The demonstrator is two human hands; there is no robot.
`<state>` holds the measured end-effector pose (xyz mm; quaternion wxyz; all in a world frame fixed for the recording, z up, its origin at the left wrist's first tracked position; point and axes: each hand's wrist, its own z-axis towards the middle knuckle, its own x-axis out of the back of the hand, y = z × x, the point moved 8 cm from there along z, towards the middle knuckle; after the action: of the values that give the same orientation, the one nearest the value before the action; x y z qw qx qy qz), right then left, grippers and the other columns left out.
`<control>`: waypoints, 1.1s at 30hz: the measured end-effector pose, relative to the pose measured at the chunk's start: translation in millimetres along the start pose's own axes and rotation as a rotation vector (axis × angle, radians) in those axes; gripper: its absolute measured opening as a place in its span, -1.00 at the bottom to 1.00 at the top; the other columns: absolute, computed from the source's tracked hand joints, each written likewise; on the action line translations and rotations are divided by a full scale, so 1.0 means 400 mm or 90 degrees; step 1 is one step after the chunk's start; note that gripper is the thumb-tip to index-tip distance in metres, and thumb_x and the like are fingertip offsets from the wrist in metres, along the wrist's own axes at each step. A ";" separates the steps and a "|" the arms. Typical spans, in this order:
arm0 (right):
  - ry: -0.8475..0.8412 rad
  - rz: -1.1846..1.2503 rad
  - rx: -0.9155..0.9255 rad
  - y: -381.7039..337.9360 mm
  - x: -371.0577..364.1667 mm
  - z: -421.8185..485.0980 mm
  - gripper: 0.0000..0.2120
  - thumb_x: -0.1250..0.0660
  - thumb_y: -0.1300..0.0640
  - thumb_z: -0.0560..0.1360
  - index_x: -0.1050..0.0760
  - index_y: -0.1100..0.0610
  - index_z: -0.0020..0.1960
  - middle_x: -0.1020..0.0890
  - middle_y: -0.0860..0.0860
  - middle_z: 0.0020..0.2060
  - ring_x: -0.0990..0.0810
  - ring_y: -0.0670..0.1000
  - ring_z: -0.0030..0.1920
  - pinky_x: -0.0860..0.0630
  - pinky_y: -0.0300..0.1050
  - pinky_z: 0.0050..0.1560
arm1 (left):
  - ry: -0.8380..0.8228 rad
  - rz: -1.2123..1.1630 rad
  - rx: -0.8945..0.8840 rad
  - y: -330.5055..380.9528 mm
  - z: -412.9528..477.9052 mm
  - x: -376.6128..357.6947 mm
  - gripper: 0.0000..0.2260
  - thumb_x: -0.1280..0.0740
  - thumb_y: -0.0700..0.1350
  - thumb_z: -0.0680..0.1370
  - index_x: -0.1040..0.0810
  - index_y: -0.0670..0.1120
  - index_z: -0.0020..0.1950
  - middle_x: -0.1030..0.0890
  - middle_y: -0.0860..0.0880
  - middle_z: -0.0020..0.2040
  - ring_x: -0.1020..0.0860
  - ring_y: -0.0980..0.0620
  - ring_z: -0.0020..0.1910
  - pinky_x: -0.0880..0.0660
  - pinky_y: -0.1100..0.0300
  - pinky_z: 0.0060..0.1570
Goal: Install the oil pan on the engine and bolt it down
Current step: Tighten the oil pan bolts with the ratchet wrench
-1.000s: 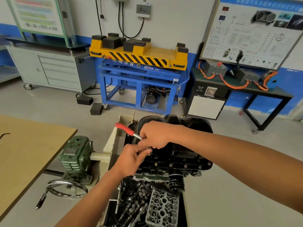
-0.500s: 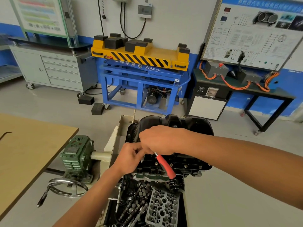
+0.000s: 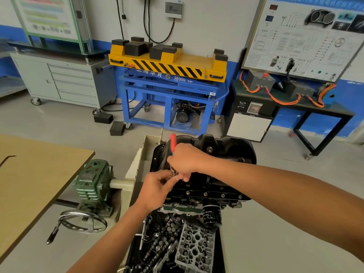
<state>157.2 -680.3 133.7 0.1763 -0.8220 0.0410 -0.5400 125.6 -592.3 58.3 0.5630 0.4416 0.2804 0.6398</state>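
Grey floor [image 3: 59,123] and a blue lift stand [image 3: 169,89] are lying beyond the hands. The right hand [image 3: 187,159] is gripping a red-handled ratchet [image 3: 173,141] above the oil pan [image 3: 226,150], which is sitting on the engine [image 3: 183,207] beneath both hands. The left hand [image 3: 155,186] is pinching its metal head.

Our workshop: a grey floor [image 3: 275,253] and a white wall [image 3: 206,26] banded in blue.
At 12 o'clock we see a blue lift trolley [image 3: 167,91] with a yellow, hazard-striped top carrying black blocks. At 10 o'clock stands a grey drawer cabinet [image 3: 65,81] on castors. At 2 o'clock a wiring-diagram board [image 3: 307,40] rises above a black bench [image 3: 307,108] strung with orange cables [image 3: 283,100]. At 9 o'clock lies a wooden tabletop [image 3: 29,174].
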 end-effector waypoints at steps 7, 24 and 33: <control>-0.114 0.490 -0.229 0.085 -0.062 0.002 -0.71 -0.11 0.03 0.65 -0.48 0.22 -0.03 -0.58 0.02 -0.52 -0.55 -0.07 -0.56 -0.34 -0.36 -0.55 | 0.017 0.111 -0.028 -0.006 0.012 0.012 -0.66 -0.37 -0.02 0.58 -0.62 -0.27 -0.23 -0.50 -0.13 -0.39 -0.41 -0.02 -0.30 -0.40 0.11 -0.29; 0.014 -0.559 0.399 -0.132 -0.027 -0.087 -0.75 -0.33 0.39 0.36 -0.45 0.08 -0.36 -0.42 -0.02 -0.40 -0.34 0.03 -0.43 -0.29 -0.12 -0.45 | -0.058 0.117 -0.078 0.020 0.026 0.004 -0.52 -0.37 -0.32 0.54 -0.42 0.25 -0.34 -0.44 0.27 -0.45 -0.33 0.29 -0.49 -0.22 0.43 -0.39; 0.057 -0.353 0.347 -0.085 0.004 -0.055 -0.71 -0.38 -0.07 0.49 -0.56 0.09 -0.31 -0.43 -0.09 -0.53 -0.39 -0.08 -0.48 -0.29 -0.15 -0.47 | -0.042 0.155 -0.062 -0.009 0.017 -0.005 -0.70 -0.36 -0.05 0.60 -0.41 0.17 -0.30 -0.48 0.19 -0.42 -0.46 0.24 -0.43 -0.30 0.44 -0.39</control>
<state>133.9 -654.4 154.1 0.2335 -0.7005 -0.3201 -0.5935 133.2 -594.4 57.9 0.5110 0.4652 0.1746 0.7014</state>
